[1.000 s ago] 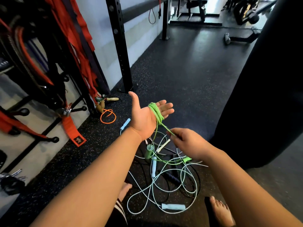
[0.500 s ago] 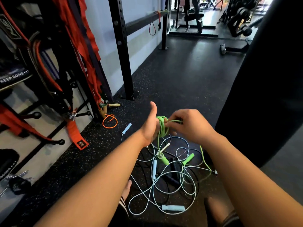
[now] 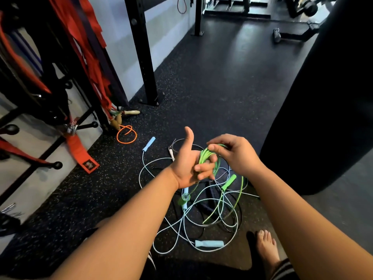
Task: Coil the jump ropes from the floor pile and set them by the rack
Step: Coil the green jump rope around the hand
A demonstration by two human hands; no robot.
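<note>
A green jump rope (image 3: pixel 204 156) is wound in several loops around my left hand (image 3: pixel 188 164), whose fingers curl over the coil with the thumb up. My right hand (image 3: pixel 235 153) pinches the same rope at the top of the coil. Its green handles (image 3: pixel 228 181) dangle below, and a loose green length trails down to the floor. Under my hands lies the pile (image 3: pixel 201 215): a light-blue rope with blue handles (image 3: pixel 209 243), a white-handled one and a black one, tangled together. An orange rope (image 3: pixel 126 133) with wooden handles lies coiled by the rack's foot (image 3: pixel 105 122).
The rack (image 3: pixel 50 93) at left carries red straps and black pegs that stick out. A black upright post (image 3: pixel 144 57) stands behind it. A big black punching bag (image 3: pixel 327 98) hangs close on the right. My bare foot (image 3: pixel 266 247) rests beside the pile.
My left hand turned from palm-up and flat to fingers curled over the coil. My right hand came up from the pile to the coil, laying on another loop. The green handles rose off the floor.
</note>
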